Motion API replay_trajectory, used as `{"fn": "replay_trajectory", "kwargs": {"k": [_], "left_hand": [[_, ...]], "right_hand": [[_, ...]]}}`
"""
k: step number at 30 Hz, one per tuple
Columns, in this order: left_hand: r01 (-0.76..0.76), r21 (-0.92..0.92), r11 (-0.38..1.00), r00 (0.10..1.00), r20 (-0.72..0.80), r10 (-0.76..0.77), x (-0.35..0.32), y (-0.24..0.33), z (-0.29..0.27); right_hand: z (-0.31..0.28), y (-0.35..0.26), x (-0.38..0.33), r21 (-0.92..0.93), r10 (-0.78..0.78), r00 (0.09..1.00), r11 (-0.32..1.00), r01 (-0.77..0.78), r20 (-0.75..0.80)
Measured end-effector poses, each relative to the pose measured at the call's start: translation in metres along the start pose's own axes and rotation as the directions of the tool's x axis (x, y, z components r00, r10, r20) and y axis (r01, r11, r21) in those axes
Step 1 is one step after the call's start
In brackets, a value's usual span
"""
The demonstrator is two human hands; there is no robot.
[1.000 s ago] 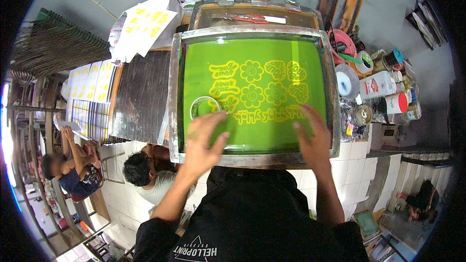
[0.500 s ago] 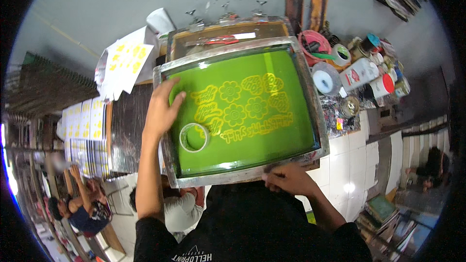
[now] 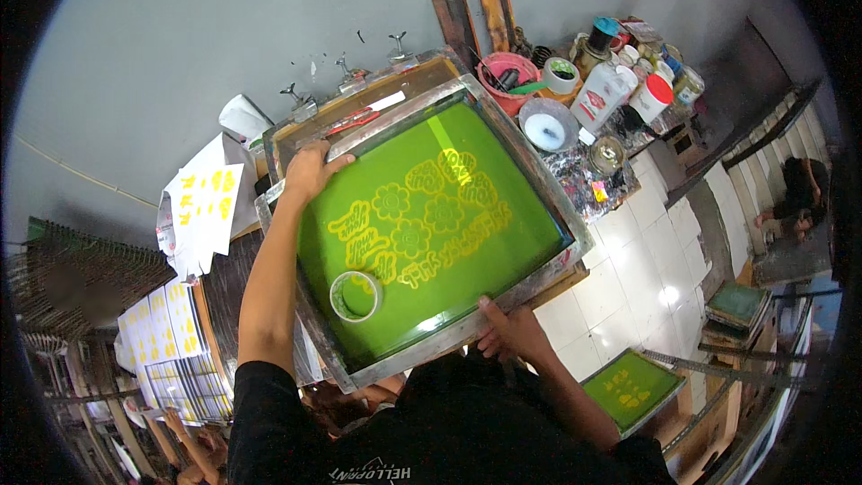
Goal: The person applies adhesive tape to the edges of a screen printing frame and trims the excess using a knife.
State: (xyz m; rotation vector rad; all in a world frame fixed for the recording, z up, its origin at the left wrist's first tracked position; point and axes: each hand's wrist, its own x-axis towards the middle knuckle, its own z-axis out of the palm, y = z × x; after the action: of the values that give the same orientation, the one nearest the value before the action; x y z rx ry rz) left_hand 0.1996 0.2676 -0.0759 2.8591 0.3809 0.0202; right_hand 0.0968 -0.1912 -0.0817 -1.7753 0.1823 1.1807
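Observation:
A screen-printing frame (image 3: 541,273) lies before me, turned at an angle. Its green mesh (image 3: 382,160) carries yellowish flower and lettering shapes. My left hand (image 3: 310,173) grips the rim near the far left corner, thumb over the inner side. At the near side my right hand (image 3: 516,334) holds the rim, thumb on top and fingers curled below, partly hidden. A pale ring like a roll of tape (image 3: 340,285) rests on the mesh toward the near left, touched by neither hand.
Behind the frame, red-handled scissors (image 3: 353,120) lie on a wooden base with metal clamps (image 3: 352,83). Containers, including a pink basin (image 3: 508,72) and a white bottle (image 3: 602,97), crowd the right. Printed sheets (image 3: 211,207) are at left. Another green screen (image 3: 632,390) stands lower right.
The view has swung right, and the frame now appears more slanted. My left hand sits nearer the far left corner, and my right hand's thumb now shows on the near rim.

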Motion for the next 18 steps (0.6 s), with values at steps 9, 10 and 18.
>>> {"fn": "replay_trajectory", "kwargs": {"k": [9, 10, 18], "left_hand": [[-0.174, -0.410, 0.895, 0.881, -0.471, -0.044, -0.090, 0.041, -0.050], [-0.194, -0.558, 0.807, 0.916, -0.397, -0.054, -0.120, 0.061, -0.062], [0.640, -0.768, 0.023, 0.763, 0.639, 0.100, -0.370, 0.173, 0.018]], "right_hand": [[-0.033, -0.035, -0.028, -0.233, -0.252, 0.965, 0.945, 0.230, -0.069], [-0.043, -0.041, -0.024, -0.232, -0.394, 0.915, 0.901, 0.365, -0.091], [-0.036, -0.232, 0.096, -0.693, -0.911, 0.399, 0.222, 0.686, 0.103]]}}
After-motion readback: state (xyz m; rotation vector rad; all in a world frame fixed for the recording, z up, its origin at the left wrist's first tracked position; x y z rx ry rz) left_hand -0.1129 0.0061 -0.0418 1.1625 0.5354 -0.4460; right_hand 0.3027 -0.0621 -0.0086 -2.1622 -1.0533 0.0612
